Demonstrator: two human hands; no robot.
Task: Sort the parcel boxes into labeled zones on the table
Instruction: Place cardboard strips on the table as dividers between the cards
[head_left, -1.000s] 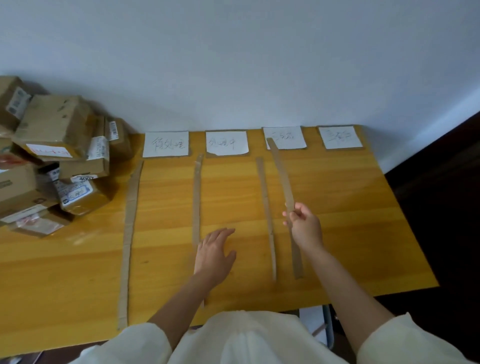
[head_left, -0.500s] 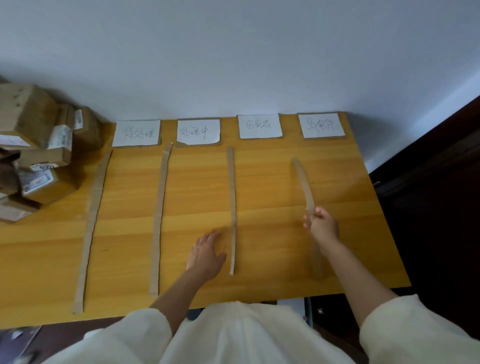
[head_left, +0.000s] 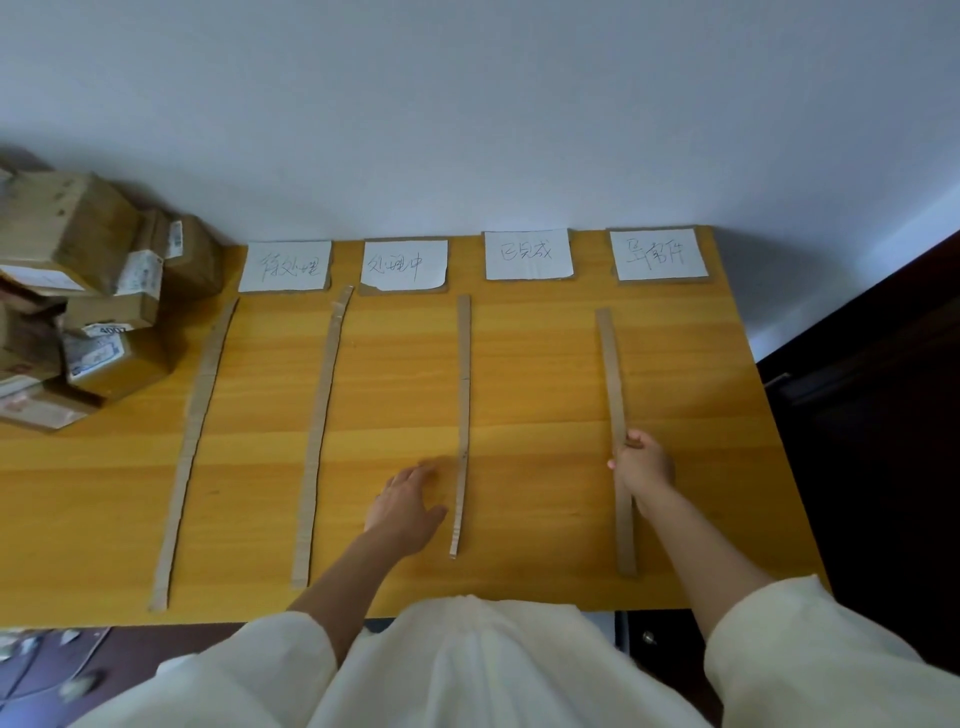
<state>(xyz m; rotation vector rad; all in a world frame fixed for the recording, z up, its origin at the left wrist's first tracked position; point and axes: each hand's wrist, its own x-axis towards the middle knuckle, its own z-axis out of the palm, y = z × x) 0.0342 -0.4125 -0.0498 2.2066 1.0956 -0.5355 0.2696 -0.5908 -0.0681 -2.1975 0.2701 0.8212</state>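
A: Where are the parcel boxes (head_left: 93, 306)?

B: Heaped at the left edge of the frame, on the far left end of the wooden table (head_left: 545, 364), against the wall (head_left: 467, 104). They are brown cartons with white shipping stickers, stacked unevenly, some tilted.

A: And the zones?

B: Four paper labels lie in a row along the table's far edge, each handwritten: the first label (head_left: 284, 266) at centre left, the second label (head_left: 404, 264), the third label (head_left: 528, 254) and the fourth label (head_left: 661, 254) toward the right. Four cardboard strips run from the labels toward the lower part of the frame: the leftmost strip (head_left: 195, 431), the second strip (head_left: 319, 431), the third strip (head_left: 462, 415) and the rightmost strip (head_left: 615, 415). No box lies between them.

A: What is the right hand (head_left: 643, 465) doing?

B: It pinches the rightmost strip partway along, fingers curled round its edge; the strip passes under the hand and continues toward the near table edge.

A: The left hand (head_left: 408, 506)?

B: It lies low over the table in the lower middle of the frame, just left of the third strip, fingers loosely extended and slightly blurred, holding nothing. Whether it touches the wood I cannot tell. Cream sleeves (head_left: 805, 649) fill the bottom of the frame.
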